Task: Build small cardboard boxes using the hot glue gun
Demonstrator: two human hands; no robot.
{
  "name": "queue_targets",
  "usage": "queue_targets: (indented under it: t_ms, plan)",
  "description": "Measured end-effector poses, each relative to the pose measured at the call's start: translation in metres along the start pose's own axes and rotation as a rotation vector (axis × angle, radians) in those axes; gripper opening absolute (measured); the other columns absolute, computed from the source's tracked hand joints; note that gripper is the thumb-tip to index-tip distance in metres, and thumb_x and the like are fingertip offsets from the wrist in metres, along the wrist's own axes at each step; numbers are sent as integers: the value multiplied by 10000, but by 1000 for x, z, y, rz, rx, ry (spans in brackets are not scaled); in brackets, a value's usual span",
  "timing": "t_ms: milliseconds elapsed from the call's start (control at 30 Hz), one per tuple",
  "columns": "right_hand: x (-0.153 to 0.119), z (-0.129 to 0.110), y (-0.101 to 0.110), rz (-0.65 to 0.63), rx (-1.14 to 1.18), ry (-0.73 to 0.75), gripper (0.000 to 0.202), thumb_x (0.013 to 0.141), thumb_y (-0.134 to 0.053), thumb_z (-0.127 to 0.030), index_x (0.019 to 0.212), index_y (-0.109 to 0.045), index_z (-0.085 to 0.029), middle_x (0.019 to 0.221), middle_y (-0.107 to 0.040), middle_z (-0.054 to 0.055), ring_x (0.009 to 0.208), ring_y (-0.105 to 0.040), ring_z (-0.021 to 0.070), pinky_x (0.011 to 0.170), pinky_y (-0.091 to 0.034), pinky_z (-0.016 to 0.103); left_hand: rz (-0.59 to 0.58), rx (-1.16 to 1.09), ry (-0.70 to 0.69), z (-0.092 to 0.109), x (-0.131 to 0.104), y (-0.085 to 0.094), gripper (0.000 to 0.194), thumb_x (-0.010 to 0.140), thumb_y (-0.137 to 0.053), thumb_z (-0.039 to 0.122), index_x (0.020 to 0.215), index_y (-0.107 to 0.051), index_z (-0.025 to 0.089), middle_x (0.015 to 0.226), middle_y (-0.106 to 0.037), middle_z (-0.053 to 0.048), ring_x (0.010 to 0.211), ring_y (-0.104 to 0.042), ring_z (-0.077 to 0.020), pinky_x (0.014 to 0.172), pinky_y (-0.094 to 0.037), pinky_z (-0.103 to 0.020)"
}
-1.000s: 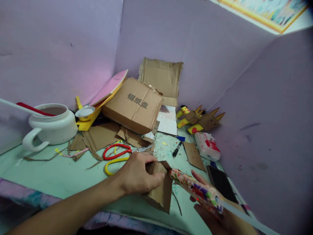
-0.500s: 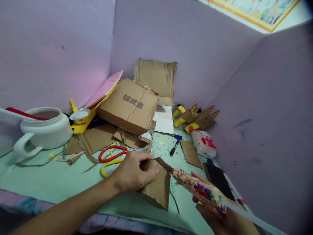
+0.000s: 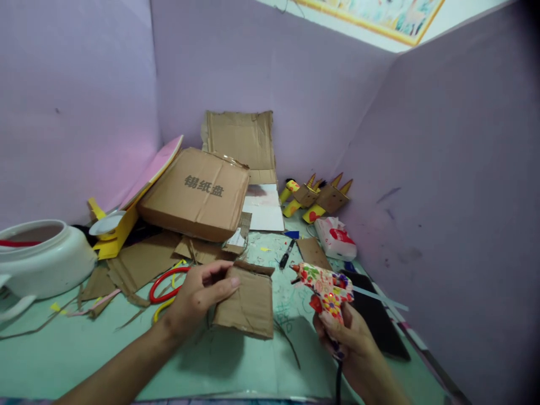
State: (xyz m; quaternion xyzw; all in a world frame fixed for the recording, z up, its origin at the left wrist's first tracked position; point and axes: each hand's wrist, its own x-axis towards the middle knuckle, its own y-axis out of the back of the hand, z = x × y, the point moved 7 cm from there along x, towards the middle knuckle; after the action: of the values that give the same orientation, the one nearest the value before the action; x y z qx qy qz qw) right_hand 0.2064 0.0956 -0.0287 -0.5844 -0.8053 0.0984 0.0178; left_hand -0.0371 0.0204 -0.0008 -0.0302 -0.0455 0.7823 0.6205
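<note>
My left hand grips a folded piece of cardboard by its left side, thumb on the face turned toward me. A narrow flap stands along its top edge. In my right hand is a glue gun with a flowered pattern, held by its handle. Its nozzle points left, apart from the cardboard, and a pale glue stick juts from its back. A red light glows on its body, and a black cord hangs below. Scissors with red and yellow handles lie partly hidden behind my left hand.
A white pot stands at the left. Behind are cardboard scraps, a printed cardboard box and yellow-legged cardboard figures. At the right are a tissue pack, a marker and a dark flat device.
The glue gun has moved away from the cardboard's top edge and turned, its nozzle now pointing left. My left hand has tilted the cardboard so its face shows more. The view has shifted right.
</note>
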Motion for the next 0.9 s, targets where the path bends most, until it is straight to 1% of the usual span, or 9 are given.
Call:
queue_targets:
  t_ms: [167,367,467,533,600,700,733,800,900]
  plan:
    - [21,5,7,94,1,-40,332,564,-809,-377,773,-665,-163,654,-625,-4,559,-548,107,521,-446,202,82,-137,-15,-3,1,5,360,661,-740,369,952,-688,162,871,-700,-37,772,-601,-167,645,-462,-211]
    - [58,3,-7,27,-341,10,366,650,-658,-456,806,-692,-127,667,-652,32,550,-547,138,492,-388,230,93,-180,-13,-10,3,6,445,630,-779,359,1022,-674,175,925,-709,-65,881,-638,-234,703,-512,-259]
    - [64,6,-11,49,-481,25,303,632,-663,-444,702,-697,-151,575,-618,11,536,-537,159,492,-361,242,85,-178,-38,-9,4,6,447,618,-786,363,1006,-680,168,924,-707,-75,837,-639,-229,684,-517,-263]
    - [62,3,-8,111,-588,53,251,638,-677,-429,665,-700,-180,584,-626,25,628,-572,207,531,-361,260,77,-174,-52,-8,4,5,445,620,-784,365,1004,-682,164,931,-704,-84,818,-636,-226,677,-516,-265]
    - [55,-8,-4,227,-785,130,230,673,-668,-427,656,-706,-200,653,-661,67,751,-593,267,590,-379,299,61,-173,-72,-8,4,4,440,635,-773,361,1019,-676,169,967,-693,-96,843,-631,-236,689,-516,-276]
    - [37,-34,-9,358,-996,404,247,746,-624,-424,777,-719,-198,823,-705,114,862,-603,301,716,-427,377,50,-116,-161,-6,4,4,386,661,-759,341,1000,-677,177,1105,-643,-111,978,-598,-262,780,-496,-289]
    - [32,-40,-16,314,-957,499,267,755,-627,-415,883,-710,-195,910,-708,115,898,-608,292,770,-441,391,48,-86,-207,-4,4,3,366,663,-758,338,982,-680,176,1134,-627,-114,1028,-578,-273,822,-481,-294]
    - [25,-43,-34,82,-742,583,446,737,-674,-395,1135,-615,-203,1122,-663,107,997,-603,261,862,-456,387,25,-37,-294,-3,4,0,333,665,-758,335,945,-681,170,1144,-611,-121,1094,-544,-287,889,-451,-307]
    - [17,-35,-63,-306,-556,533,708,671,-768,-371,1301,-469,-245,1329,-537,94,1178,-522,253,969,-422,389,-50,-27,-354,-8,7,-7,290,696,-739,313,937,-647,179,1122,-602,-116,1101,-543,-278,920,-440,-334]
